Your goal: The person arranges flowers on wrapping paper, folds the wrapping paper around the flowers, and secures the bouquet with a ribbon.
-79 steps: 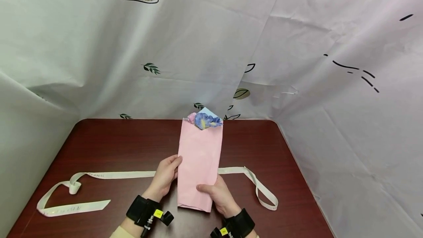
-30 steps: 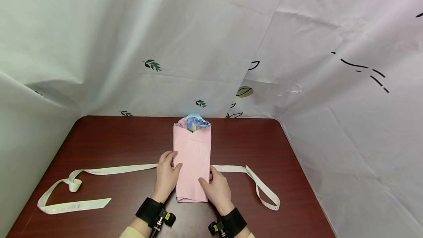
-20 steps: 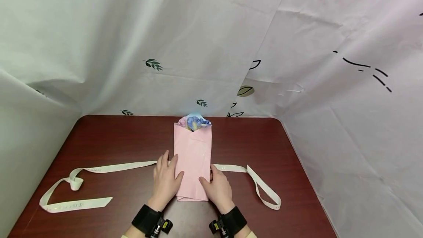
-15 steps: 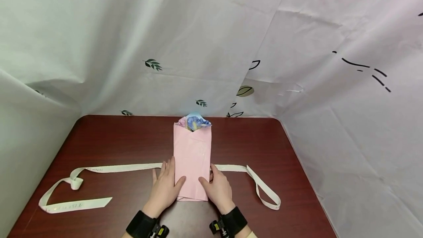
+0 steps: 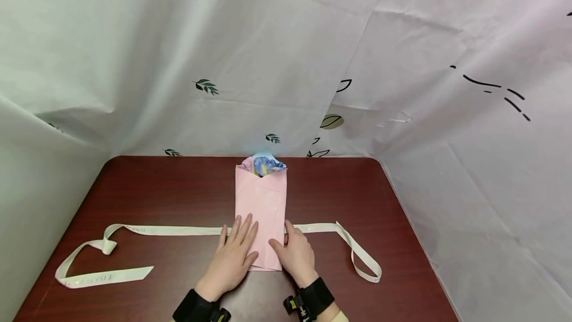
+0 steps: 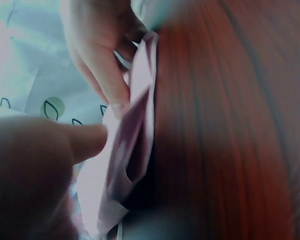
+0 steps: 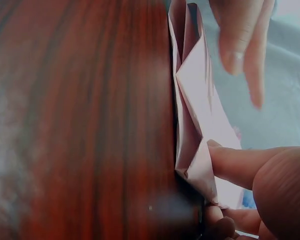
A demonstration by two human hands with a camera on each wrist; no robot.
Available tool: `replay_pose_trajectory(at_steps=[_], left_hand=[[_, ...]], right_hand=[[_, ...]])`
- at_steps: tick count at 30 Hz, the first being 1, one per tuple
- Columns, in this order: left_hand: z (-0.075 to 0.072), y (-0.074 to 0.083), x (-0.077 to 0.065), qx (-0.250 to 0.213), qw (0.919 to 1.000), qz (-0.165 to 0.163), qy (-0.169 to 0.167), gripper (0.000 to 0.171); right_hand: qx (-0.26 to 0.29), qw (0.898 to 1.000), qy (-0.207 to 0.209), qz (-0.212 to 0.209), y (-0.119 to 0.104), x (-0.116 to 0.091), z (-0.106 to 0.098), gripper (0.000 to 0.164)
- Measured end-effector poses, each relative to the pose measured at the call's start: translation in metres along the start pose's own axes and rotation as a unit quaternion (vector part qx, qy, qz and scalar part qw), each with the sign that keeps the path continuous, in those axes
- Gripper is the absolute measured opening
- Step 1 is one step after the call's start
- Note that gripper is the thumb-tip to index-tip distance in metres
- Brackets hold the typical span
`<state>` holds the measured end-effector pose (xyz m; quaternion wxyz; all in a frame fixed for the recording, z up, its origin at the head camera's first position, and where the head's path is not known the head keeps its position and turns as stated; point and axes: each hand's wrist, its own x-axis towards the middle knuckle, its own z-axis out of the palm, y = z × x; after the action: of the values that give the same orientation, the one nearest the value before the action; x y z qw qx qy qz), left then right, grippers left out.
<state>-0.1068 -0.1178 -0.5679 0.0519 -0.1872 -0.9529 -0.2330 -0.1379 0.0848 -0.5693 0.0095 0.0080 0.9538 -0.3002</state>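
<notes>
Left hand [image 5: 230, 264]: moved over pink wrapper [image 5: 262, 198], fingers wide
Right hand [image 5: 295, 256]: pinching wrapper's right edge
Flowers [image 5: 266, 165]: near far edge of desk [image 5: 344, 190]

Printed white sheeting [image 5: 277, 39] backs a reddish table [image 5: 339, 188].

I log 3 views. The head camera looks forward and down from above, taking in the table [image 5: 348, 193] as far as the printed cloth [image 5: 268, 53], with the left hand [image 5: 231, 261] and right hand [image 5: 297, 258] low in frame. I find the left wrist camera [image 5: 223, 315] close and low, its picture turned sideways, table at right. The right wrist camera [image 5: 291, 304] is similarly near, table at left. These 2 share the folded end of the pink wrapper [image 5: 262, 195].
</notes>
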Motion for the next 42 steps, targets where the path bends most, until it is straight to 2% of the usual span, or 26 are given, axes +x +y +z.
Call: replay_pose_trajectory(at_steps=[2,6,9,13,17,20,24,28,30,34,37,40,42], left_hand=[[0.0,-0.001,-0.002,-0.01,0.9992,0.009,-0.038,0.063],[-0.001,-0.003,-0.004,-0.019,0.9944,-0.011,-0.104,0.059],[-0.003,-0.003,-0.003,-0.006,0.9925,-0.014,-0.121,0.058],[-0.002,-0.004,-0.002,-0.011,0.9922,-0.014,-0.123,0.058],[0.005,-0.009,-0.005,-0.028,0.9938,-0.012,-0.107,0.059],[0.014,-0.015,-0.007,-0.021,0.9949,-0.014,-0.097,0.061],[0.016,-0.017,-0.008,-0.027,0.9953,-0.005,-0.093,0.062],[0.005,-0.011,-0.006,-0.044,0.9944,0.016,-0.095,0.064],[-0.001,-0.007,-0.003,-0.028,0.9952,0.021,-0.091,0.065],[-0.005,0.0,0.002,0.01,0.9979,0.024,-0.06,0.066],[-0.005,0.001,0.005,-0.002,0.9997,0.018,-0.015,0.061],[-0.01,-0.003,0.007,-0.043,0.9976,-0.004,0.055,0.053],[-0.015,-0.011,0.007,-0.059,0.9914,-0.038,0.111,0.047]], right_hand=[[0.001,1.0,0.001,-0.006,0.001,0.001,0.0,0.078],[-0.005,1.0,-0.001,-0.029,0.002,0.0,-0.001,0.087],[-0.03,0.998,-0.011,-0.048,0.003,-0.001,-0.003,0.08],[-0.081,0.994,-0.035,-0.061,0.005,0.001,-0.005,0.067],[-0.132,0.988,-0.044,-0.066,0.01,0.006,-0.011,0.07],[-0.156,0.984,-0.054,-0.067,0.014,0.008,-0.015,0.072],[-0.154,0.984,-0.062,-0.062,0.018,0.007,-0.017,0.072],[-0.126,0.989,-0.061,-0.053,0.019,0.005,-0.019,0.072],[-0.11,0.991,-0.061,-0.053,0.02,0.003,-0.022,0.071],[-0.07,0.995,-0.05,-0.055,0.022,0.0,-0.033,0.066],[-0.039,0.998,-0.029,-0.048,0.029,-0.002,-0.043,0.062],[-0.02,0.999,-0.003,-0.033,0.041,-0.003,-0.053,0.058],[-0.019,1.0,0.003,-0.015,0.051,-0.004,-0.058,0.056]])
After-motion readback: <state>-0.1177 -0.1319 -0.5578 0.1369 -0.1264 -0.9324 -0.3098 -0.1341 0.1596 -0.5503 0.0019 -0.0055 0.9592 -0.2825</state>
